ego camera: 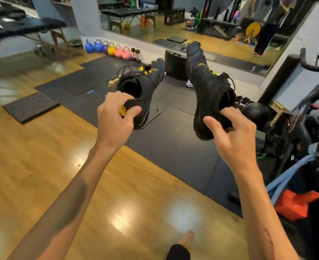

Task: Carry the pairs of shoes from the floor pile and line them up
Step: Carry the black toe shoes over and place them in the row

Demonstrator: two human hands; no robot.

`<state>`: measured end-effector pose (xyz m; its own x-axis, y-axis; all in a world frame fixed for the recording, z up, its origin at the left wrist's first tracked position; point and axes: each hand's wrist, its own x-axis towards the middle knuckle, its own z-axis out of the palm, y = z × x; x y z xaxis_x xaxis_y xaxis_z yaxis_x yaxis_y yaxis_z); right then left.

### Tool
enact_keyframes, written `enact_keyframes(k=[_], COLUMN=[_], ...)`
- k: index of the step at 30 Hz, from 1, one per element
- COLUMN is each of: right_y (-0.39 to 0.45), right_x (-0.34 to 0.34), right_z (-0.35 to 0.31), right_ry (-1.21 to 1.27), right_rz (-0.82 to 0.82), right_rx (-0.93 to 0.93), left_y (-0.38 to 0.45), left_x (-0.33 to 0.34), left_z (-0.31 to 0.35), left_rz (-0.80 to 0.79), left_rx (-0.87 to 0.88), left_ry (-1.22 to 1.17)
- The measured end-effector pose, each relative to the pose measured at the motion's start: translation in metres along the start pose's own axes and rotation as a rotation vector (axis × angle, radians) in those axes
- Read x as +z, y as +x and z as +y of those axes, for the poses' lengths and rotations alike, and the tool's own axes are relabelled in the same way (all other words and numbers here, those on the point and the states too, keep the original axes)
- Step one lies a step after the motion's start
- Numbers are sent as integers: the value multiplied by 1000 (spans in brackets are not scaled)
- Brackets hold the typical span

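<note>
You hold two black toe shoes in the air over the black mats (173, 147), one per hand. The left shoe (141, 89) runs heel-near, toes pointing away and slightly right, its opening facing you, sole down. The right shoe (209, 87) stands steeper, toes up and away, heel at the bottom, its opening turned to the right. Both carry yellow marks and loose laces. The shoes are apart, not touching.

Your left hand (115, 117) pinches the left shoe's heel, thumb on the rim, fingers curled behind it near a yellow tab. Your right hand (231, 134) grips the right shoe's heel, thumb extended on the near side, fingers curled over the collar. Both forearms reach forward, wrists raised.

Beyond the shoes, kettlebells (110, 49) line the wall under a mirror (220, 25). Wood floor (42, 147) lies beneath you.
</note>
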<state>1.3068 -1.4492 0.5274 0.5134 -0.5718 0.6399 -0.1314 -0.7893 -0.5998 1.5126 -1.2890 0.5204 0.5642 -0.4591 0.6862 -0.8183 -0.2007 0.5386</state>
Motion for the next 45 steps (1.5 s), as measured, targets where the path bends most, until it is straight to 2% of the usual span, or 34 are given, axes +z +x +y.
enact_keyframes(k=[7,11,16,19,29,37,45], right_y=[90,146,192,222,362,483,590], right_x=[-2,-10,-5,8,51,56,28], right_z=[114,181,259,302,424,515,664], right_ry=[117,128,141,145,47,19,-28], right_rz=[63,14,-7,7,41,145,171], right_rx=[96,158,238,273,369,427,417], left_y=[85,134,178,211,349,475,573], left_x=[134,204,289,344,544,671,804], left_z=[0,3,0,-15,-78,-87,-71], left_rz=[-79,-59,-128,-174,-269,-341,-329], left_rx=[-17,-47,84,97,82,194,246], left_ry=[-54,-132,-79,-99,-304,-390,-345])
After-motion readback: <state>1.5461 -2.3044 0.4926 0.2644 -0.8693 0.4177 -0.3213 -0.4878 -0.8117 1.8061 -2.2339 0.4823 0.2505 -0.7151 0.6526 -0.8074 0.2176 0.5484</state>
